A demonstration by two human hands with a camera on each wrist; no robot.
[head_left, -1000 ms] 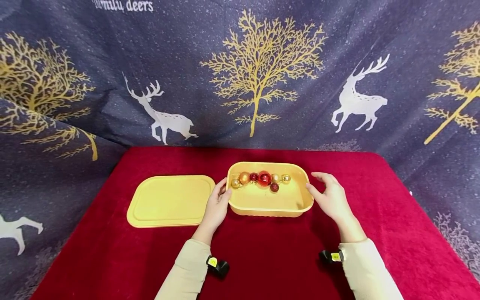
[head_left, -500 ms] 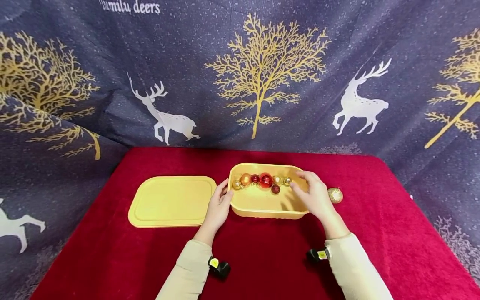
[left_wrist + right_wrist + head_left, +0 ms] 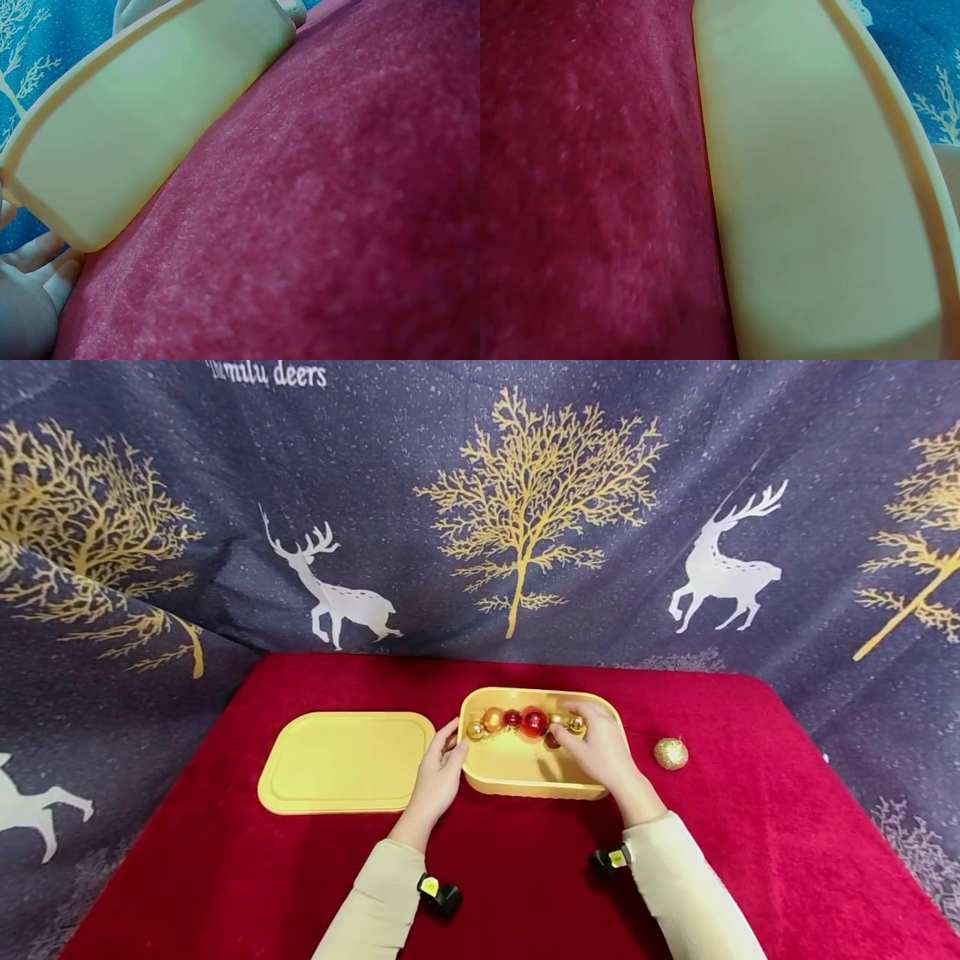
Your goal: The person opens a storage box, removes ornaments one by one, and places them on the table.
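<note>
A yellow open-topped box (image 3: 525,788) stands on the red cloth with several baubles inside. Near its back wall lie a large shiny red bauble (image 3: 534,722), an orange-gold one (image 3: 494,719) and smaller gold and dark red ones. My left hand (image 3: 437,772) grips the left end, thumb at the rim and fingers along the outside. Inside the right half, my right hand (image 3: 603,752) has thumb and forefinger spread around a small gold bauble (image 3: 558,719), thumb tip beside a dark red one (image 3: 552,741). The box wall (image 3: 817,187) hides the right fingers in the right wrist view.
A flat yellow lid (image 3: 345,762) lies left of the box. Off to the right sits a glittery gold bauble (image 3: 671,752) on the red cloth (image 3: 757,810). Behind the table hangs a dark blue curtain (image 3: 450,460) printed with trees and deer.
My right hand has left the box's right end and moved left in over the baubles. The glittery gold bauble on the cloth has come into sight. My left hand stays at the box.
</note>
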